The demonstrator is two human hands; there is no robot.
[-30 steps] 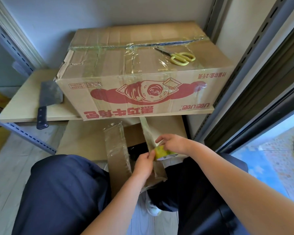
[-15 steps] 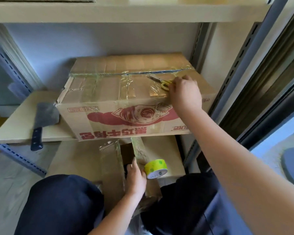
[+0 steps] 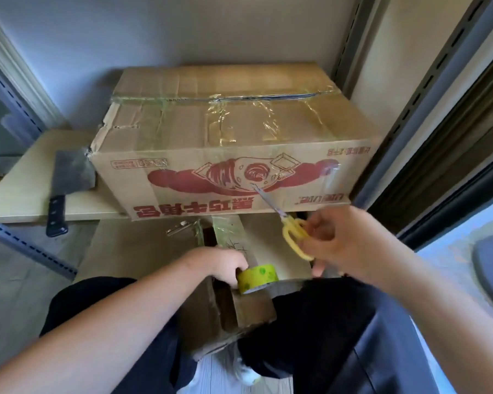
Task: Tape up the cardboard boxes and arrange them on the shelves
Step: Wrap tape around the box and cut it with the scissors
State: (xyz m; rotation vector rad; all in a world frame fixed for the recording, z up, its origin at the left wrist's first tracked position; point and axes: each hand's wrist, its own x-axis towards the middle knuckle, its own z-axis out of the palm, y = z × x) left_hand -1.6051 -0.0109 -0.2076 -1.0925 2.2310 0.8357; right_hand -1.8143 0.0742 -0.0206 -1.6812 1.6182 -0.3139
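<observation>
Box: matt creased cardboard, glossy tape. Scissors: metal blades, yellow plastic handles. Shelf beside box: pale wood.

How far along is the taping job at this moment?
Done: the big box sits on the shelf, its top seam taped. In hand: the left hand holds the tape roll on the lower box, whose flaps are open; the right hand holds the scissors. Left: cut the tape, seal that box, shelve it.
</observation>
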